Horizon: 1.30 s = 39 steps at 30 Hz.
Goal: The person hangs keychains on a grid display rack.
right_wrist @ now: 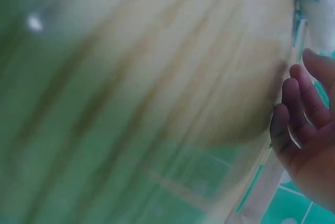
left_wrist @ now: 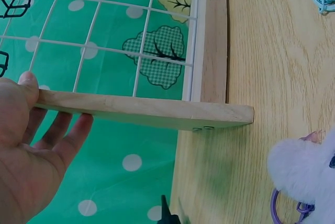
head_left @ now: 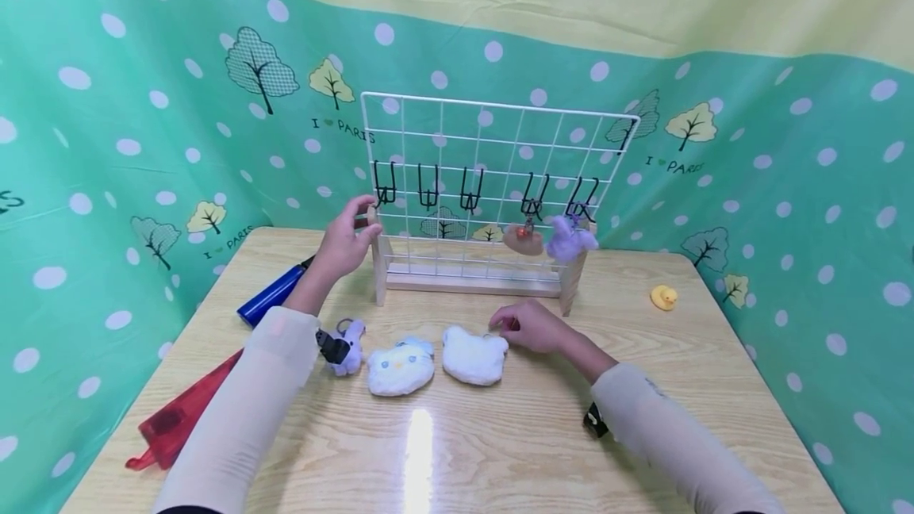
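Your left hand (head_left: 345,244) gripped the wooden side post (left_wrist: 157,108) of the rack near its upper end, the thumb on one side of the wood and the fingers round the other. Your right hand (head_left: 531,326) was relaxed, its fingers loosely bent and nothing visible in its grasp; the fingertips were right at the upper right corner of the plain white plush (head_left: 474,359), which lay on the table (head_left: 543,435) in front of the rack. Just to the left of that plush lay a white plush with a face (head_left: 400,379), and beyond it a lilac plush (head_left: 351,355), close to your left sleeve — the three made a rough row. Above them stood the white wire grid (head_left: 501,105), with five black hooks (head_left: 470,201) set across it. The three hooks on the left were bare, while a brownish pendant (head_left: 524,241) hung from the fourth and a second lilac plush (head_left: 567,240) from the fifth. A blue cylinder (head_left: 271,296) and a red object (head_left: 178,419) lay towards the table's left edge — the red one partly behind your sleeve — and a yellow duck (head_left: 663,298) sat well apart on the right.
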Available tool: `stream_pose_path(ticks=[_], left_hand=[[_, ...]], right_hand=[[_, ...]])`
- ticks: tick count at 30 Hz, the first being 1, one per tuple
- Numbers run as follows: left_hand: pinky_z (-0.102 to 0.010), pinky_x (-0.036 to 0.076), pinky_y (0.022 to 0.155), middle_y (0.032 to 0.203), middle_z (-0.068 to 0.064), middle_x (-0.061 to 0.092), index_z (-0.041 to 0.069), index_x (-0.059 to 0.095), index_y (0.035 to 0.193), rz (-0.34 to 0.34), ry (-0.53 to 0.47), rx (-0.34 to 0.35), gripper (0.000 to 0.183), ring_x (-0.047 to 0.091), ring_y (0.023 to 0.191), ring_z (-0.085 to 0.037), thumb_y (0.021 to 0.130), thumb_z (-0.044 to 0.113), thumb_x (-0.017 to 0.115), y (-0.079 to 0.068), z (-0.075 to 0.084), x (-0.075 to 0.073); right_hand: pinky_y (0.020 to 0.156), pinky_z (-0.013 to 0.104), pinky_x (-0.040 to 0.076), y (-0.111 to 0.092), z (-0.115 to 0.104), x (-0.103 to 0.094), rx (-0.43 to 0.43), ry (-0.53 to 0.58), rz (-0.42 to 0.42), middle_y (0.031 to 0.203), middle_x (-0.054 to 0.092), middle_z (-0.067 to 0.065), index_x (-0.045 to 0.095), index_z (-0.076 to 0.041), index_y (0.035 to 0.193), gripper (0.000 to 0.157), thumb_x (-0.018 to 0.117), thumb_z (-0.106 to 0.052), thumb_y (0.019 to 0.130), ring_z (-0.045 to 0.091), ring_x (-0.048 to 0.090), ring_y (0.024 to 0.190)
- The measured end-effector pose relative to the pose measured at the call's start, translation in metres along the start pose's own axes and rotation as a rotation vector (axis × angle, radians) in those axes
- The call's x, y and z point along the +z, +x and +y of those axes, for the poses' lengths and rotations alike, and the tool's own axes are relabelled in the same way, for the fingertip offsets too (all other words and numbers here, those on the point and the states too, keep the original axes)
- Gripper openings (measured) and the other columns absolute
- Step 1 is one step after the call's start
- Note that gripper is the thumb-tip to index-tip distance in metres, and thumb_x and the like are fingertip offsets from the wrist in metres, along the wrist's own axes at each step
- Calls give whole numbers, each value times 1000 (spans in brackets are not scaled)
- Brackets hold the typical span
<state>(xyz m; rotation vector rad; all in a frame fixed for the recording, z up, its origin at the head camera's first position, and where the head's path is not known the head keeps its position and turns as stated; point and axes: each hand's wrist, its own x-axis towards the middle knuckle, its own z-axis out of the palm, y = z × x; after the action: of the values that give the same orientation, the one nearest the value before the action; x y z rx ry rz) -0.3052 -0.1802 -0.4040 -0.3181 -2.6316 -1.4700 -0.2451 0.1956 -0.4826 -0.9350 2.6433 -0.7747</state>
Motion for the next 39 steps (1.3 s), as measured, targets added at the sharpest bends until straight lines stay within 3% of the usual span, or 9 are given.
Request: stream_pose_path(ticks=[6,20,28,39], left_hand=[[-54,53,107,156,-18,42,20,36,154,7,7,14,53,50,138,-40,106,20,56,1,-1,0],[-55,53,107,156,-18,41,21,36,154,3,6,14,52,49,139,-40,106,20,55,0,0,0],[-56,52,107,157,-16,42,22,36,154,-3,11,12,51,49,139,-40,106,22,55,2,-1,1],[-56,52,107,156,-17,42,21,36,154,4,9,22,51,50,138,-40,106,22,55,1,-2,0]], right_hand=[[71,20,49,1,0,4,-8,-5,-26,79,62,-9,76,-14,111,21,71,-6,93,2,52,71],[67,20,47,0,-7,8,1,-66,20,77,63,-9,79,-15,107,20,76,-6,89,2,52,70],[66,20,44,1,-8,9,29,-87,2,76,60,-10,79,-17,109,24,75,-4,89,3,50,69],[67,20,45,-2,-10,8,44,-69,15,75,57,-11,70,-17,98,15,76,-8,88,2,50,68]])
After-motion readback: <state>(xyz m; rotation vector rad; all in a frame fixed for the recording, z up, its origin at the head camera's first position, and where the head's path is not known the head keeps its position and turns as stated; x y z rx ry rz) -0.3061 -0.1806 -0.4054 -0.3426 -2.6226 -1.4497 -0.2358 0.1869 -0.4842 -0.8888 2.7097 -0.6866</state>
